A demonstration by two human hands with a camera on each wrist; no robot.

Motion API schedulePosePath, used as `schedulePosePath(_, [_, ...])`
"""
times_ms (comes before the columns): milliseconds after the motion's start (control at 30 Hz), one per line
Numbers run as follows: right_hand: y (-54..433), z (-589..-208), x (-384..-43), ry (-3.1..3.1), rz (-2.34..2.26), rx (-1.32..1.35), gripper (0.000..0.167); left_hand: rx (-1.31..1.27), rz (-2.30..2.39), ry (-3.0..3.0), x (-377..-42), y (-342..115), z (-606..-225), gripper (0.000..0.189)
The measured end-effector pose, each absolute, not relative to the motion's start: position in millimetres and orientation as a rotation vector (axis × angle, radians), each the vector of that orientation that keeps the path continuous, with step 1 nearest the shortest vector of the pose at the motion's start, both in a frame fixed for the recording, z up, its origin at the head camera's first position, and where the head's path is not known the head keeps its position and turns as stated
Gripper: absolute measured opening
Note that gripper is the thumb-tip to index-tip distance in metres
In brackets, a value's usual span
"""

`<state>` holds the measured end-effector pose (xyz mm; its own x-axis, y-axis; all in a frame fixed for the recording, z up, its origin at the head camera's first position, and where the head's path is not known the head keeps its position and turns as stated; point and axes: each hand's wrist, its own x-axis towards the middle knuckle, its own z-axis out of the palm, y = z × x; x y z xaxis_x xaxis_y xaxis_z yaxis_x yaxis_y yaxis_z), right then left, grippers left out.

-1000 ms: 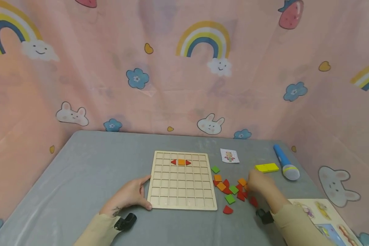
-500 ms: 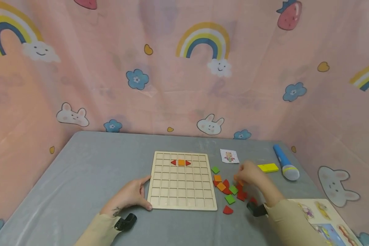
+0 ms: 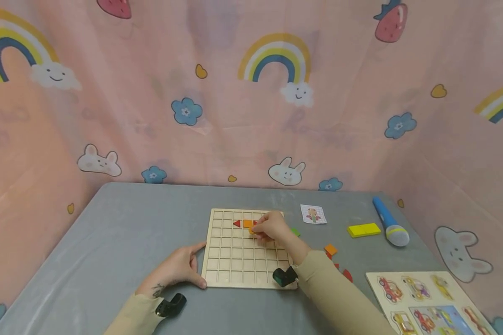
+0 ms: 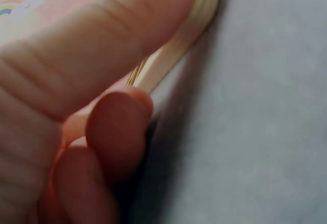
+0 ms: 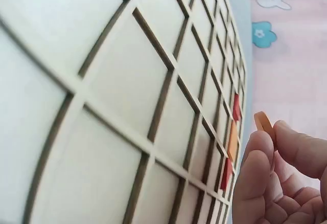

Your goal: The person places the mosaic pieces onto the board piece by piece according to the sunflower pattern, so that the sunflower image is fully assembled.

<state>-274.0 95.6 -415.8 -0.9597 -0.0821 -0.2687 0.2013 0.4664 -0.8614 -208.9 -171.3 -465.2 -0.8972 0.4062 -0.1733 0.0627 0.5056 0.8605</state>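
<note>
A pale wooden grid board lies on the grey table. My left hand grips its near left corner, thumb at the front edge and fingers along the left side. The left wrist view shows the thumb against the board's edge. Between thumb and fingers, my right hand pinches a small orange tile just above the grid. Near the board's far side, an orange square tile sits in a row between a red triangle tile and another red tile, partly covered by my right hand in the head view.
Loose tiles, among them an orange one and a red one, lie right of the board, partly behind my right sleeve. Further right are a printed card, a yellow block, a blue microphone and a picture puzzle board.
My right hand has moved left from the loose tiles to over the board, carrying an orange tile. My left hand has stayed at the board's corner.
</note>
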Motion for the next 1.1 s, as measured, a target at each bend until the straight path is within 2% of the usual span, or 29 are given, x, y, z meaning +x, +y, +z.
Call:
schedulePosePath(267, [80.5,-424.6,-276.7,2.541,-1.407,0.085,0.013,0.405,1.422,2.323,-211.2,-172.8,-468.7,0.115])
schedulePosePath(700, [78.4,-426.7,-280.2,2.597,-1.313,0.081,0.007,0.378,1.473,2.285,-209.9,-173.6,-464.0,0.113])
schedulePosePath(867, [92.6,-416.2,-281.0,2.566,-1.366,0.094,0.014,0.378,1.504,2.265,-209.1,-174.7,-465.1,0.113])
schedulePosePath(1100, [142.3,-392.8,-279.6,2.611,-1.372,0.131,0.024,0.366,1.498,2.248,-209.3,-175.2,-464.6,0.113])
